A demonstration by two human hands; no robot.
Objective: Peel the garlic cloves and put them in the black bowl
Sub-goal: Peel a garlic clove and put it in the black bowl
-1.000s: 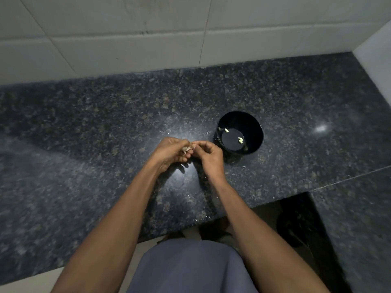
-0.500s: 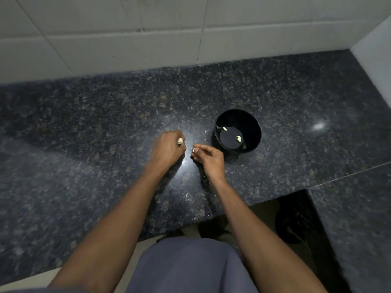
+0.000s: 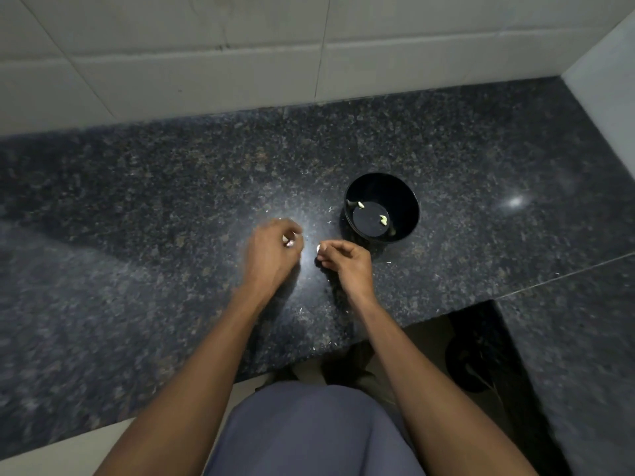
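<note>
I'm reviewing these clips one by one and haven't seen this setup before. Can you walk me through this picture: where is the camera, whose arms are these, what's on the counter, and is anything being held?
There is no machine here. A person wears a wide-angle camera on the head, looking forward and down, so the two bare arms are their own. The surface is a dark speckled stone counter against a tiled wall. On it stands a black bowl with a few pale peeled garlic cloves inside; small white flecks, probably bits of skin, lie around the hands. The left hand pinches a small pale piece, apparently a garlic clove, at its fingertips. The right hand, a little apart from the left and nearer the bowl, is curled; something pale shows at its fingertips, too small to tell whether it is peel or a nail.
</note>
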